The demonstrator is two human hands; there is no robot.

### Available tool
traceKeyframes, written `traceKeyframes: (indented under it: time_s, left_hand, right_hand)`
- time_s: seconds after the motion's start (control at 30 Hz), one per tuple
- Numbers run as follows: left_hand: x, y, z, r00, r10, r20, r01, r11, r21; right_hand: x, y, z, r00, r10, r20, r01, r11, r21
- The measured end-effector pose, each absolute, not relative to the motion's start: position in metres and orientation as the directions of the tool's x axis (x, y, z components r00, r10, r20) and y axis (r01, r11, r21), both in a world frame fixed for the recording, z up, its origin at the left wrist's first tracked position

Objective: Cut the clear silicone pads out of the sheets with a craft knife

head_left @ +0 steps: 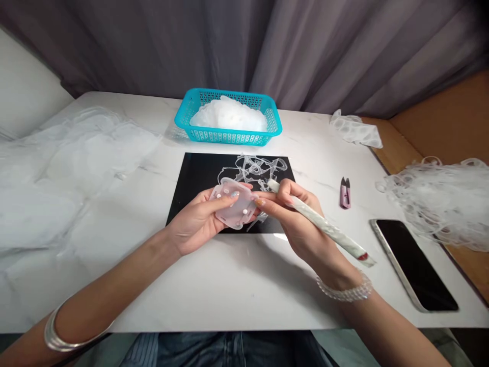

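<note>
My left hand (194, 221) holds a translucent pinkish plastic piece (229, 216) with small white dots, its thumb lying across the top. My right hand (294, 219) grips a long tube (324, 227) wrapped in pale marbled paper with a red mark near its far end. The tube's pale tip points up and left, close to the plastic piece. Both hands are above a black board (198, 188) carrying tangled white squiggly strands (255, 171). The plastic piece hides part of the board.
A turquoise plastic basket (229, 136) heaped with white material stands at the back of the marble table (229, 290). Pink thread snips (345, 193), a black phone (414, 265) and a translucent tangle (435, 204) lie to the right. A translucent sheet (76, 168) covers the left.
</note>
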State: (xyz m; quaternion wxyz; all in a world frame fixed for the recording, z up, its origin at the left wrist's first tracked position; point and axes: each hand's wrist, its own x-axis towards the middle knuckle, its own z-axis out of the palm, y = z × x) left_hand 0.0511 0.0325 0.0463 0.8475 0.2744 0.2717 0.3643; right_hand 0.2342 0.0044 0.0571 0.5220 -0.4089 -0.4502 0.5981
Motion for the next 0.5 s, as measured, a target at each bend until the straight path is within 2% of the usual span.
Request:
traceKeyframes:
  time_s: [0.23, 0.5]
  left_hand:
    - [0.049, 0.034, 0.05, 0.583, 0.756, -0.298, -0.429, 0.598, 0.677]
    - [0.048, 0.035, 0.053, 0.592, 0.733, -0.336, -0.451, 0.646, 0.615]
  right_hand:
    - [0.24, 0.009, 0.054, -0.057, 0.996, -0.062, -0.247, -0.074, -0.966]
    - [0.254, 0.019, 0.048, 0.028, 0.996, -0.081, -0.299, -0.069, -0.952]
